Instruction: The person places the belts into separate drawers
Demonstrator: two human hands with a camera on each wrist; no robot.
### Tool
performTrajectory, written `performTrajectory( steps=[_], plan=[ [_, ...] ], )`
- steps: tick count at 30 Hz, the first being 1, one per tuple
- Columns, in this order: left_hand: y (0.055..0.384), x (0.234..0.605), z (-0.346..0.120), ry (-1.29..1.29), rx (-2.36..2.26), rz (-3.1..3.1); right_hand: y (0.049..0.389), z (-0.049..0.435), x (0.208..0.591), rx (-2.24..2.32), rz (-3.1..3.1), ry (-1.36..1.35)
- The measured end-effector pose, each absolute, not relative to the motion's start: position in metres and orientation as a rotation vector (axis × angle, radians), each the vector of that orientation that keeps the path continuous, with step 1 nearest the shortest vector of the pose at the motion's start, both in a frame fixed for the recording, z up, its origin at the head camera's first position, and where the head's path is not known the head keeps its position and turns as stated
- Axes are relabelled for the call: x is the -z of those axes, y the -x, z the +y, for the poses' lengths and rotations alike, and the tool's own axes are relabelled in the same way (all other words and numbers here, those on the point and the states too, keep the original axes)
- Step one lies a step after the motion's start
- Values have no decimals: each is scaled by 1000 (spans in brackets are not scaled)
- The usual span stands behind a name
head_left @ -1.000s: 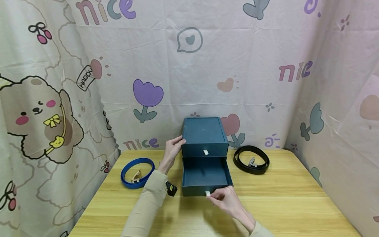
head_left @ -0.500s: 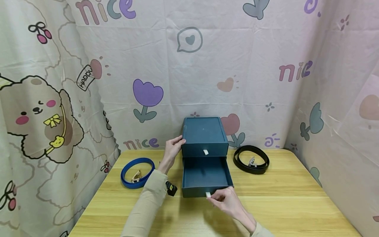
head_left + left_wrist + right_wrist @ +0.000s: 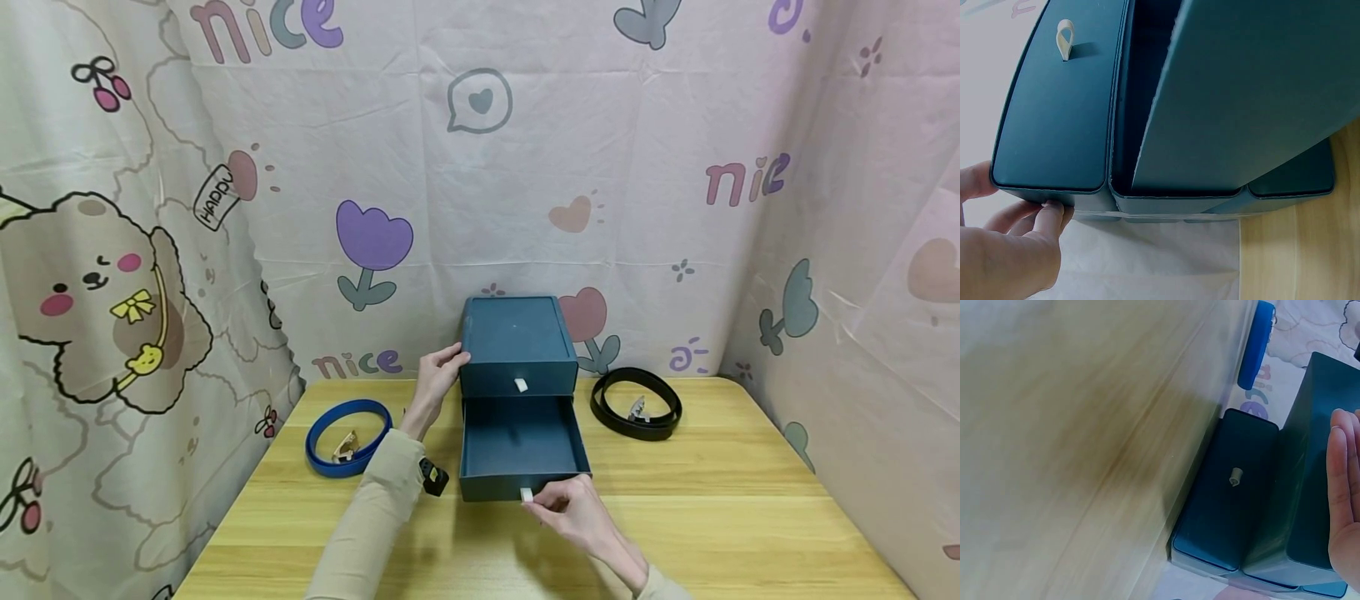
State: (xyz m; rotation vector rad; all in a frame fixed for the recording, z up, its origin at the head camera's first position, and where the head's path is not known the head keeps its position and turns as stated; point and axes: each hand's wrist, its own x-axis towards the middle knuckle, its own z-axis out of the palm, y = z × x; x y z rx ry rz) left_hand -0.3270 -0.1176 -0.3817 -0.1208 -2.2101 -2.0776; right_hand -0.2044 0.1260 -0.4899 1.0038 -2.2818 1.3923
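Observation:
A dark teal drawer box [image 3: 517,329] stands at the back middle of the table. Its middle drawer [image 3: 521,442] is pulled far out, with nothing visible inside. My right hand [image 3: 577,512] pinches the white pull tab [image 3: 527,495] on that drawer's front; the right wrist view shows only part of this hand [image 3: 1346,500], and the pinch is hidden there. At the box's upper left edge, my left hand [image 3: 435,383] grips it, thumb over the top and bent fingers against the side. In the left wrist view, the top drawer [image 3: 1054,119] is closed.
A coiled blue belt [image 3: 322,454] with a gold buckle lies left of the box. To the right sits a coiled black belt [image 3: 652,432] with a silver buckle. The closed bottom drawer [image 3: 1225,500] shows below the pulled-out one. A patterned curtain [image 3: 480,183] hangs behind.
The middle drawer has slid slightly further toward me, with my right hand on its tab. My left hand has stayed at the box's edge; the belts lie still.

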Motion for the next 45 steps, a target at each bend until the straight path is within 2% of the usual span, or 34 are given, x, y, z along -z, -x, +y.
performTrajectory(
  steps=[29, 36, 45],
  plan=[
    [326, 381, -117, 102, 2053, -2226, 203, 130, 485, -1438, -2163, -1012],
    [325, 380, -117, 111, 2067, -2226, 211, 144, 475, -1471, -1952, -1112],
    [326, 381, -117, 96, 2075, -2217, 227, 175, 453, -1492, -1814, -1030]
  ],
)
